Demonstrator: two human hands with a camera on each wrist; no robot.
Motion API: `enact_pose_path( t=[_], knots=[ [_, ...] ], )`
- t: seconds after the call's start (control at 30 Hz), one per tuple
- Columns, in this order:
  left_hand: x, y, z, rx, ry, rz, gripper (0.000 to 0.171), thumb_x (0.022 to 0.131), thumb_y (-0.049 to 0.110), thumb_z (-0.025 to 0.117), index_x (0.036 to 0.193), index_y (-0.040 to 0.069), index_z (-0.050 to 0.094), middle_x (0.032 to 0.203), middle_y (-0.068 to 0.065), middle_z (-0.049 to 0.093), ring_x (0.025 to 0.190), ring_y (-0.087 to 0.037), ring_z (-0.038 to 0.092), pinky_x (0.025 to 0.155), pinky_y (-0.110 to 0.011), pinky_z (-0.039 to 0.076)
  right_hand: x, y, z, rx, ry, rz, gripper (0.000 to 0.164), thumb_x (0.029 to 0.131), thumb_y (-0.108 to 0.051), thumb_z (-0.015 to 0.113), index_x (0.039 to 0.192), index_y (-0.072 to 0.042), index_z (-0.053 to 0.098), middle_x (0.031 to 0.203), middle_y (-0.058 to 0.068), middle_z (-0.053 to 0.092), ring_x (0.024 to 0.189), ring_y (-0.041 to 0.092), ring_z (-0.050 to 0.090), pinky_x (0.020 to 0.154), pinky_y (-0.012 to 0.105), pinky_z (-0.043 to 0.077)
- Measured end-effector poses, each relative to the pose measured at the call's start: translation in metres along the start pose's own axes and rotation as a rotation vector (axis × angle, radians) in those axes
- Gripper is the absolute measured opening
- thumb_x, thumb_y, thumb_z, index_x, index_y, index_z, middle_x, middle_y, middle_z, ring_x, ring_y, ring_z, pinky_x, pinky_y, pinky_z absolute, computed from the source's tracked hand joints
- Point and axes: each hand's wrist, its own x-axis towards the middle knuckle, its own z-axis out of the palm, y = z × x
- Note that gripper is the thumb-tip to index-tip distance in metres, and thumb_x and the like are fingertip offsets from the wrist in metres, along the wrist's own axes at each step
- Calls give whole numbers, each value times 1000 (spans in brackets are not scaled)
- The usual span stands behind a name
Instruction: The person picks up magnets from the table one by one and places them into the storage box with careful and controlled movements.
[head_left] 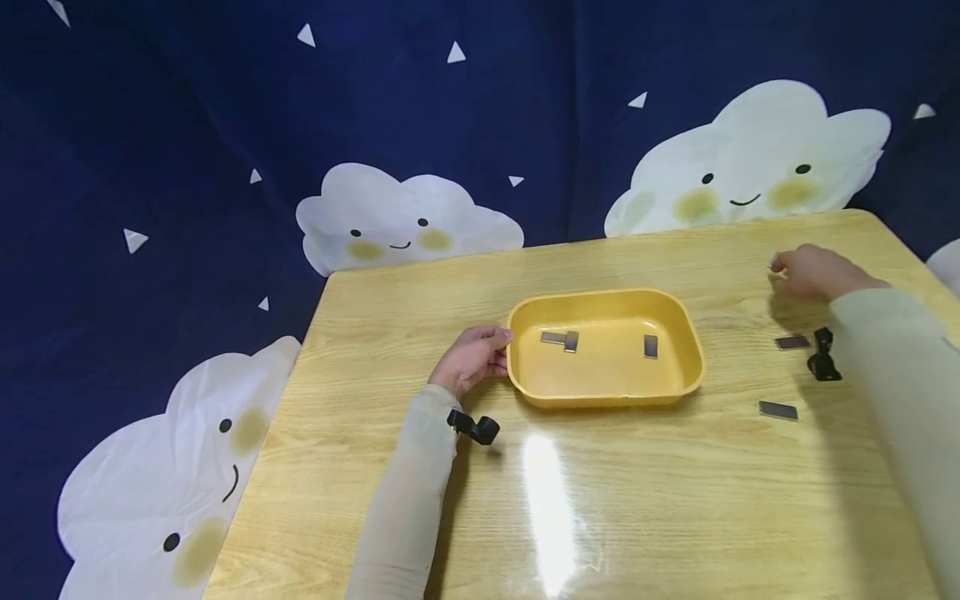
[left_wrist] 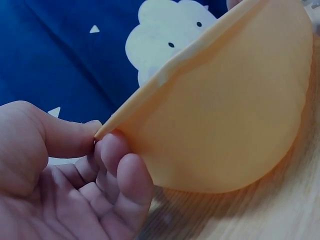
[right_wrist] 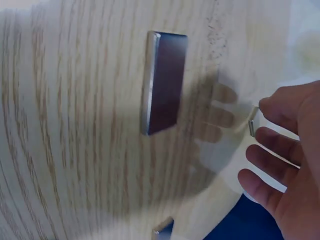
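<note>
My left hand point(head_left: 471, 360) pinches the left rim of a yellow rectangular tray point(head_left: 600, 397) between thumb and fingers. In the left wrist view the tray's end wall point(left_wrist: 215, 110) fills the middle, its rim held at the thumb tip. Up at the far right of the table, my right hand point(head_left: 817, 271) pinches a small silvery metal piece point(right_wrist: 252, 122) between thumb and index finger, the other fingers spread. Inside the tray lie small flat metal blocks: two meet at the left, and a single block point(head_left: 650, 347) lies at the right.
A dark reddish block point(head_left: 792, 342) lies on the wooden table point(head_left: 637, 500) below the right hand. Nearer the front is a grey block point(head_left: 778, 410). Behind the table hangs a dark blue curtain point(head_left: 465, 108) with printed clouds.
</note>
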Motion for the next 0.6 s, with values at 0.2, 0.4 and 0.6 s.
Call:
enact_pose_path(
  t=[0.2,0.4,0.6],
  knots=[
    [1,0,4,7,-12,-11,23,103,17,52,109,-4,58,79,-3,58,64,-13,57,63,-23,54,0,5,8,-40,-6,35,50,93,-17,54,130,16,47,131,42,41,117,60,44,99,70,40],
    [2,1,4,10,-17,-3,26,103,18,52,113,-6,57,79,-3,57,63,-12,56,62,-22,53,3,6,14,-11,9,-17,30,88,-12,52,108,10,55,109,31,55,87,43,56,73,56,48],
    [0,2,1,10,-8,-8,24,103,17,51,111,-5,57,77,-2,57,61,-12,56,60,-22,53,9,-2,14,28,73,-11,23,89,-5,50,103,11,58,102,32,55,89,40,51,76,52,45]
  ],
)
